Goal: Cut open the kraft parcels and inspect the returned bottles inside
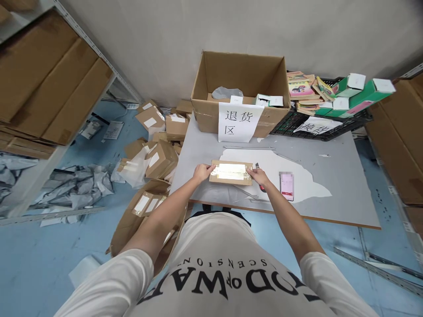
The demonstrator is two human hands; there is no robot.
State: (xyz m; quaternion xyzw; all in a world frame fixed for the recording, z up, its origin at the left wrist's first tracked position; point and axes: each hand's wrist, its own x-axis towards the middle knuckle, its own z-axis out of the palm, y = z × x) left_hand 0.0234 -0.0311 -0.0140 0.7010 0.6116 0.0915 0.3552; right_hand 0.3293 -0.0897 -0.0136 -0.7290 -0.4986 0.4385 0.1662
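A small flat cardboard parcel (230, 172) with clear tape across its top lies on the grey table (346, 185) in front of me. My left hand (202, 171) grips its left end. My right hand (258, 176) grips its right end. A utility knife with a red handle (262, 188) shows just under my right hand, partly hidden; whether the hand holds it I cannot tell. A phone in a pink case (287, 186) lies on the table to the right of that hand.
An open cardboard box (240, 90) with a paper sign (238, 122) stands at the table's far edge. A black crate (325, 121) of books and green boxes sits at the far right. Taped parcels (158, 145) and grey bags (76, 187) litter the floor left. Shelving stands at both sides.
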